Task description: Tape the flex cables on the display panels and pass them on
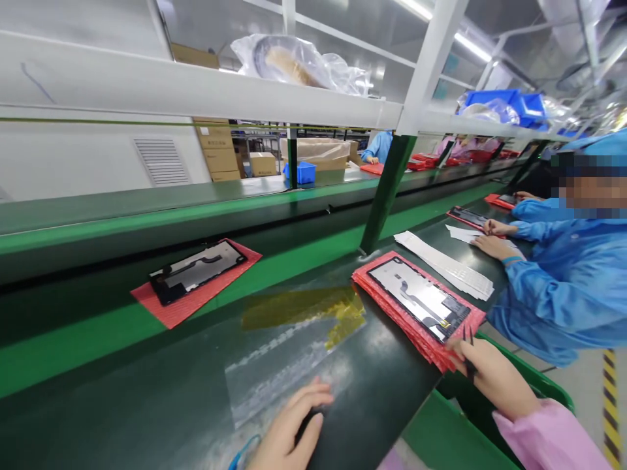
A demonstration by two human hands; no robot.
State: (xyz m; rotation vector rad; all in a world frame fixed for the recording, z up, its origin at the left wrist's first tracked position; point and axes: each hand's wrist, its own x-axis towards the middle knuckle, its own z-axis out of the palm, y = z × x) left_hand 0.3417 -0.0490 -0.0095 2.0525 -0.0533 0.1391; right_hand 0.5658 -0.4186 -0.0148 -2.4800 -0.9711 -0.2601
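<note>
My left hand [294, 427] is at the bench edge, thumb and fingers apart and nothing visible in them. Just beyond it lies a clear plastic film [274, 372], with amber translucent tape [289, 308] along its far side. At the right, my right hand [490, 372] is closed around black tweezers [471, 365], tips pointing up. Its fingertips meet the near corner of a stack of red foam sheets [416, 333]. A flat black-framed, silver-backed screen panel [416, 294] with a dark ribbon cable rests on the stack.
Another panel [196, 271] lies on a red sheet [171, 313] at the back left. White label strips [445, 264] lie beyond the stack. A co-worker in blue [553, 267] works at the right. A green bin [529, 372] is below the bench edge; a post [389, 189] rises behind.
</note>
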